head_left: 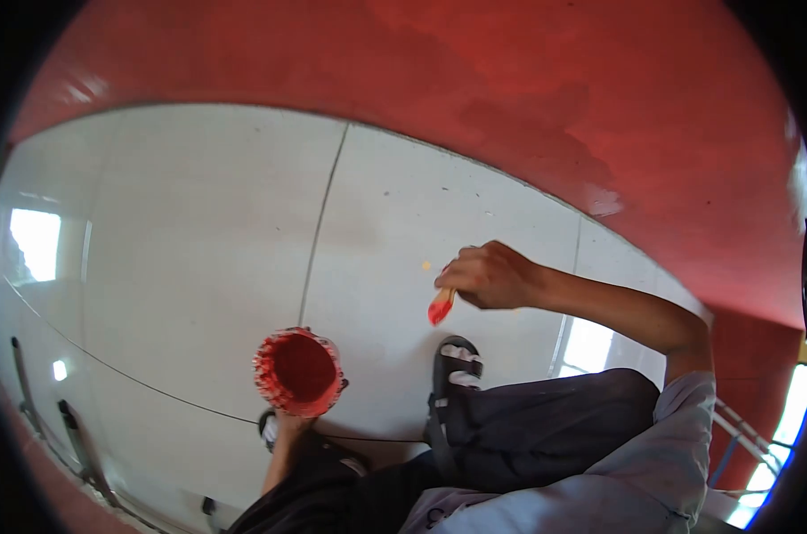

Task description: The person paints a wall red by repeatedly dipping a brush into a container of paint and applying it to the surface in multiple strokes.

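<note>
Paintbrush (441, 307) is gripped in the closed right hand (488, 276), red bristles pointed down over the tiled floor (198, 249). Paint cup (297, 371) is held upright from below by the left hand (287, 427), close beneath the brush, beside the red wall (510, 80).

Bright daylight fills the room — it bounces off the glossy floor (198, 231) as hard white window glare at its far left, with another patch just right of the sandal (455, 374). The red wall (510, 80) above the floor shows a faint sheen. Shadows are soft. Fisheye bending curves every floor seam, and black vignette rings the edges — focus is fairly sharp mid-floor, softer outward.
</note>
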`<state>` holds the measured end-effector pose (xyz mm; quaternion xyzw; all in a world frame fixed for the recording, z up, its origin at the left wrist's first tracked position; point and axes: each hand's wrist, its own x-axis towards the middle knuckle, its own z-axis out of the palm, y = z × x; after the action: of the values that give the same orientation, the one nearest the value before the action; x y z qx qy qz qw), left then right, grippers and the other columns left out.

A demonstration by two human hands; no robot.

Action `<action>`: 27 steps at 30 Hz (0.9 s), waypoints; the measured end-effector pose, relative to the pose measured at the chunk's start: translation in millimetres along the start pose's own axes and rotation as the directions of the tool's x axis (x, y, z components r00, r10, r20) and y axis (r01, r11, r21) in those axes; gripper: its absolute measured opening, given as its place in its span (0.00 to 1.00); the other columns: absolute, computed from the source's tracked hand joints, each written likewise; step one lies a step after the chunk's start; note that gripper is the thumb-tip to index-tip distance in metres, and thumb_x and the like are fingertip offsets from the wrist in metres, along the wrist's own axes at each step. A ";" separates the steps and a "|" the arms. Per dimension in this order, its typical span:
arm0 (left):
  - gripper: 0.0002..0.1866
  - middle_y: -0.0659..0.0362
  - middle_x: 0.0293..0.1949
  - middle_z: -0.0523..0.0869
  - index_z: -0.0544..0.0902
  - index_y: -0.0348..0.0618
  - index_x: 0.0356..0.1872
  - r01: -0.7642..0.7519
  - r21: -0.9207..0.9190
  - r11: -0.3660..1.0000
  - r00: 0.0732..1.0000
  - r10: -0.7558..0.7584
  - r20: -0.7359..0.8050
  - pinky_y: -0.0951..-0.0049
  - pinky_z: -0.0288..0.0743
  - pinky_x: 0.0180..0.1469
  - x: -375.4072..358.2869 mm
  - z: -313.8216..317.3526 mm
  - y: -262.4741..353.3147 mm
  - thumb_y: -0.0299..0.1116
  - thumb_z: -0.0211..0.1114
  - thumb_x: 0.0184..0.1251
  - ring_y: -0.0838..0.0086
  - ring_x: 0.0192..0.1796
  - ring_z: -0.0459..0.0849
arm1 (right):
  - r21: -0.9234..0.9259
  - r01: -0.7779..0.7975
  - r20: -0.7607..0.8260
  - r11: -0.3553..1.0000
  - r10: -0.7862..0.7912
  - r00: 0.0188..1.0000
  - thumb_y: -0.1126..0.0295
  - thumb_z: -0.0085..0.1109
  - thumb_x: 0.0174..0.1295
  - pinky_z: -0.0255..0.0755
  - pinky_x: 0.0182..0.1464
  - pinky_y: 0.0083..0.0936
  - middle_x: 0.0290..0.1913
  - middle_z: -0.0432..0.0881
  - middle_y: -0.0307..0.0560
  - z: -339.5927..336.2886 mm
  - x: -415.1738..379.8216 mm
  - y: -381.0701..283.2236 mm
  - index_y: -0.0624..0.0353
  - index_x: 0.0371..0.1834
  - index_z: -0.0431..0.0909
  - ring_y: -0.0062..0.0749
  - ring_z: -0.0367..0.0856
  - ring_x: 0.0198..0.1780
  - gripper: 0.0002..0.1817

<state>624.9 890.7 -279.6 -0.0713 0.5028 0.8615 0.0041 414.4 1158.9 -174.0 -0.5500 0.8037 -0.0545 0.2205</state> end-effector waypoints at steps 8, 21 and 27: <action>0.37 0.58 0.55 0.78 0.71 0.43 0.58 -0.003 0.357 0.934 0.994 0.041 -0.098 0.67 0.72 0.59 28.6 13.7 62.3 0.29 0.79 0.42 0.70 0.58 0.77 | 0.138 0.203 -0.374 0.969 -0.139 0.917 0.77 0.64 0.45 0.77 0.32 0.25 0.39 0.85 0.37 -68.4 68.7 -22.5 0.56 0.39 0.81 0.30 0.80 0.33 0.14; 0.41 0.56 0.57 0.75 0.69 0.44 0.60 -0.107 0.438 0.892 0.984 0.158 -0.080 0.66 0.68 0.62 20.0 21.0 62.5 0.38 0.80 0.41 0.66 0.60 0.74 | 0.678 0.137 -0.497 0.722 0.313 0.810 0.81 0.64 0.54 0.73 0.34 0.18 0.39 0.81 0.40 -125.9 60.8 -94.0 0.60 0.43 0.74 0.22 0.81 0.39 0.14; 0.43 0.55 0.58 0.75 0.68 0.43 0.61 -0.214 0.465 0.859 0.951 0.292 -0.100 0.67 0.69 0.62 14.7 22.7 70.7 0.37 0.82 0.40 0.68 0.61 0.74 | 0.875 0.099 -0.330 0.473 0.435 0.838 0.82 0.64 0.53 0.71 0.25 0.13 0.36 0.80 0.46 -124.4 75.9 -116.2 0.64 0.47 0.68 0.18 0.78 0.31 0.19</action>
<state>602.0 874.5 -209.3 -0.0735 0.6913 0.7060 -0.1351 440.1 1025.6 -46.4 -0.2411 0.7436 -0.5719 0.2488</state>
